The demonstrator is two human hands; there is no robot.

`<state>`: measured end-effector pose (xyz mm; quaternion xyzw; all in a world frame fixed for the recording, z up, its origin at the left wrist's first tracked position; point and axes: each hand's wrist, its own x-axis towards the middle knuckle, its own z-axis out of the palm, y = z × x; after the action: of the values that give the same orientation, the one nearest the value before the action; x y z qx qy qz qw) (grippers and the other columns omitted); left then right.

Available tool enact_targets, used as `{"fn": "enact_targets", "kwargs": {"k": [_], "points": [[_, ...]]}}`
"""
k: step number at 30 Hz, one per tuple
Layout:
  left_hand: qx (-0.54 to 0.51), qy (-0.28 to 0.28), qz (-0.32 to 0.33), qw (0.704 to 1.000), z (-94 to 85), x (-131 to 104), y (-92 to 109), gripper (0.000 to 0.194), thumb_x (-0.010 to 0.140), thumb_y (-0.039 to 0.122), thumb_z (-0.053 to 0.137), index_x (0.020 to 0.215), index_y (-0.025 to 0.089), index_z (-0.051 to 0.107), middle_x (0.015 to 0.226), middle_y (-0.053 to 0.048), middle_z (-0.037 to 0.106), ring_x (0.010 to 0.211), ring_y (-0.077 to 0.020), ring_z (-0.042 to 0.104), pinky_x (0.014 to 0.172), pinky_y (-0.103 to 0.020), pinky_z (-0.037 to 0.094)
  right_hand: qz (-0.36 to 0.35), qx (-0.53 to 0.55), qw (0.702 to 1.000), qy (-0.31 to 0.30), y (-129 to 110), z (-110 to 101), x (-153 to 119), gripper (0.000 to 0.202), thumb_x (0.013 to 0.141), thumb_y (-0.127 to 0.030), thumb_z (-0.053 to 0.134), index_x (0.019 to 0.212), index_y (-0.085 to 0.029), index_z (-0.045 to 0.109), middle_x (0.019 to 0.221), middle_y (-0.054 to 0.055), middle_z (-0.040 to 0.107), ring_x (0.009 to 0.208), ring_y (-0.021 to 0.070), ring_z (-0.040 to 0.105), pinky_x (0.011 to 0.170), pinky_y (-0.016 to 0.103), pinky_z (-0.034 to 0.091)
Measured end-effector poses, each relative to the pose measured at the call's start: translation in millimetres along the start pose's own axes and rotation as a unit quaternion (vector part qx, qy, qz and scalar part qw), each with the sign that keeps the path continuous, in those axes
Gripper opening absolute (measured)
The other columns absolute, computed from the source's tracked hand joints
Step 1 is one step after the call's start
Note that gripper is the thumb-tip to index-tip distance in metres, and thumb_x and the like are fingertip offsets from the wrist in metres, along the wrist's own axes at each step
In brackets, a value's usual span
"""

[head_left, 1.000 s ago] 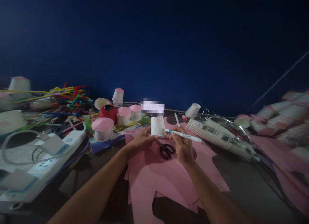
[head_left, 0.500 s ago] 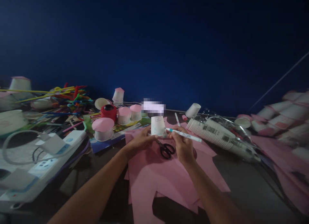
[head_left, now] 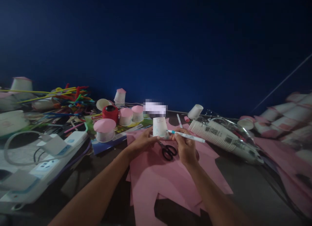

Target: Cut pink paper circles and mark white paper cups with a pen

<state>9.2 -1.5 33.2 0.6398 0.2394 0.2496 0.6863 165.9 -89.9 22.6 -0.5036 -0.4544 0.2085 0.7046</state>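
Basically, our L hand [head_left: 145,141] grips upside-down cup [head_left: 160,127], R hand [head_left: 185,148] grips marker [head_left: 187,136] w/ tip at cup's side.

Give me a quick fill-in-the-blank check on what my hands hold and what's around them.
The left hand and right hand hold a cup and a marker; the marker is in the ____ one.
The cup's open end faces ____.
The scissors lie on paper sheets coloured ____.
The round thing with the black centre is mostly ____.

Missing words: right; down; pink; red.
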Motion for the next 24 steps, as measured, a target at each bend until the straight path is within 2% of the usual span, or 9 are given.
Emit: {"fn": "enact_targets", "kwargs": {"k": [6, 10, 16, 21, 24], "points": [[-0.002, 0.001, 0.005, 1.000, -2.5, 0.9, -5.2, 0.047, 0.074, 0.040, 0.068, 0.110, 0.015, 0.050, 0.067, 0.005, 0.048, 0.047, -0.0043, 0.039, 0.040, -0.017, 0.024, 0.023, 0.015, 1.000, 0.005, 1.4, -0.2, 0.6, 0.007, 0.082, -0.026, 0.056, 0.077, -0.022, 0.055, 0.062, -0.005, 0.056, 0.059, 0.0127, 0.054, 0.062, 0.027, 0.045], [0.002, -0.002, 0.015, 1.000, -2.5, 1.0, -5.3, 0.045, 0.075, 0.039, 0.067, 0.108, 0.015, 0.051, 0.068, 0.004, 0.049, 0.048, -0.0048, 0.040, 0.041, -0.017, 0.025, 0.025, 0.020, 0.999, 0.003, 2.4, -0.7, 0.2, 0.005, 0.082, -0.026, 0.057, 0.079, -0.022, 0.056, 0.060, -0.006, 0.055, 0.058, 0.0123, 0.053, 0.060, 0.026, 0.043], [-0.005, -0.006, 0.001, 1.000, -1.5, 0.1, -1.6, 0.049, 0.073, 0.041, 0.069, 0.110, 0.015, 0.050, 0.063, 0.006, 0.046, 0.046, -0.0047, 0.038, 0.040, -0.017, 0.024, 0.018, 0.017, 1.000, -0.007, 0.0, -1.0, 0.0, 0.006, 0.083, -0.026, 0.056, 0.079, -0.022, 0.057, 0.062, -0.005, 0.056, 0.059, 0.0122, 0.053, 0.060, 0.025, 0.043], [-0.011, -0.015, 0.008, 1.000, -1.4, 0.2, -2.1, 0.051, 0.074, 0.040, 0.069, 0.114, 0.015, 0.050, 0.064, 0.006, 0.047, 0.045, -0.0035, 0.035, 0.040, -0.017, 0.023, 0.038, 0.032, 0.999, -0.009, -0.9, -1.8, 0.0, 0.009, 0.079, -0.021, 0.056, 0.070, -0.021, 0.056, 0.054, -0.006, 0.051, 0.056, 0.0122, 0.053, 0.057, 0.025, 0.042], [-0.010, -0.015, 0.012, 1.000, -1.5, 1.4, -2.8, 0.052, 0.073, 0.040, 0.070, 0.113, 0.013, 0.050, 0.066, 0.005, 0.048, 0.045, -0.0033, 0.035, 0.041, -0.017, 0.024, 0.042, 0.058, 0.997, -0.003, 1.5, -2.7, 0.3, 0.006, 0.078, -0.021, 0.056, 0.072, -0.021, 0.057, 0.054, -0.006, 0.051, 0.055, 0.0121, 0.053, 0.059, 0.026, 0.043]]}}
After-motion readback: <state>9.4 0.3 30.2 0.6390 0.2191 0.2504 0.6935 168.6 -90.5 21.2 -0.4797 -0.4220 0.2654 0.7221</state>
